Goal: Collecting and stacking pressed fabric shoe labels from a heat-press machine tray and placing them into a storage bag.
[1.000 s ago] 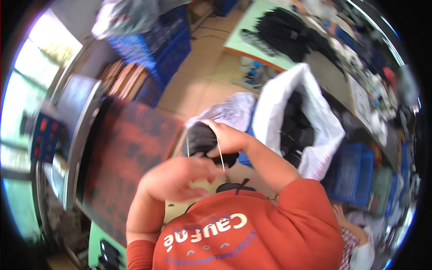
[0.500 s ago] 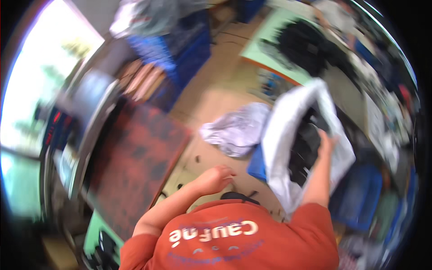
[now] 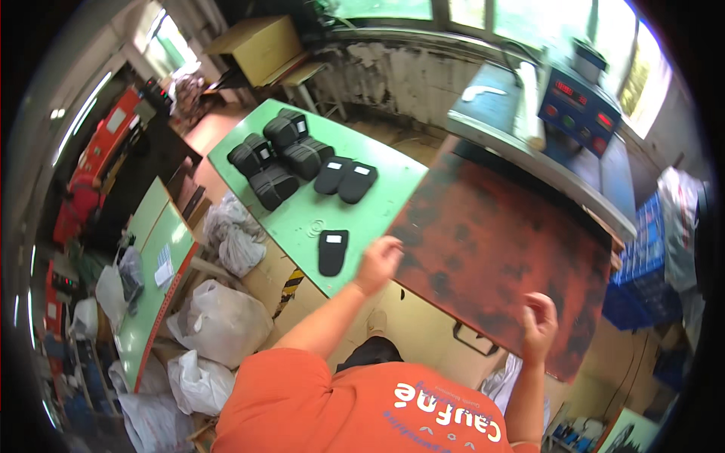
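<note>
My left hand [image 3: 380,264], loosely curled with nothing visible in it, hovers between the green table and the red-and-black press bed [image 3: 504,253]. Closest to it lies a single black padded piece [image 3: 332,253] with a white label, near the green table's corner. Over the front part of the press bed, my right hand [image 3: 538,326] is raised, fingers bent and thumb apart, holding nothing I can see. Farther back on the green table [image 3: 385,177], two labelled black pads [image 3: 346,179] lie side by side, next to several banded black stacks [image 3: 279,155].
A heat press with a control box [image 3: 580,109] stands at the right rear. Blue crates [image 3: 642,272] are stacked at the far right. White bags [image 3: 223,321] fill the floor at left beside another green table [image 3: 155,257]. A cardboard box [image 3: 260,49] is at the back.
My view has swung from the white sack to the press and green table. My right hand has come out of the sack of black pieces. Both hands are now near the press bed.
</note>
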Motion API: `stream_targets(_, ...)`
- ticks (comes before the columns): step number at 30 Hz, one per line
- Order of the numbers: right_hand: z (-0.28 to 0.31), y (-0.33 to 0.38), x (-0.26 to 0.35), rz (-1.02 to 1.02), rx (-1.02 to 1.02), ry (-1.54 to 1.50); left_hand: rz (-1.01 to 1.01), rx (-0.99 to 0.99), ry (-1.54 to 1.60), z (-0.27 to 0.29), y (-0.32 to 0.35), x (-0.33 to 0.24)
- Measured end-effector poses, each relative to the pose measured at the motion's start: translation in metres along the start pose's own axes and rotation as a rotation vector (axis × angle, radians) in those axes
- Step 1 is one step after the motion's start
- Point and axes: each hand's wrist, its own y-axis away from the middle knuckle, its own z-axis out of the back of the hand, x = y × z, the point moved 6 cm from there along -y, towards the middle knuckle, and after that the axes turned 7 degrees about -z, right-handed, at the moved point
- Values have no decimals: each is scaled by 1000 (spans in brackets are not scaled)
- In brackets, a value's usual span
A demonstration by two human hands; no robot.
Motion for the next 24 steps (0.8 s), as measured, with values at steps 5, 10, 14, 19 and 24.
stream_targets(5,-270,-86,6,-255,613,-228,379,-273,-232,160,-40,180)
stream_targets(10,-482,-179,-77,-540,313,115,527,-284,-391,170,-102,306)
stream_targets(14,-536,-210,-131,-614,57,314,734,-14,-307,139,-127,361)
stream_targets(19,-524,-207,-121,-642,262,-296,846,-42,491,136,-124,341)
stream_targets(24,-450,-157,-41,-770,475,-648,814,-137,739,169,-60,249)
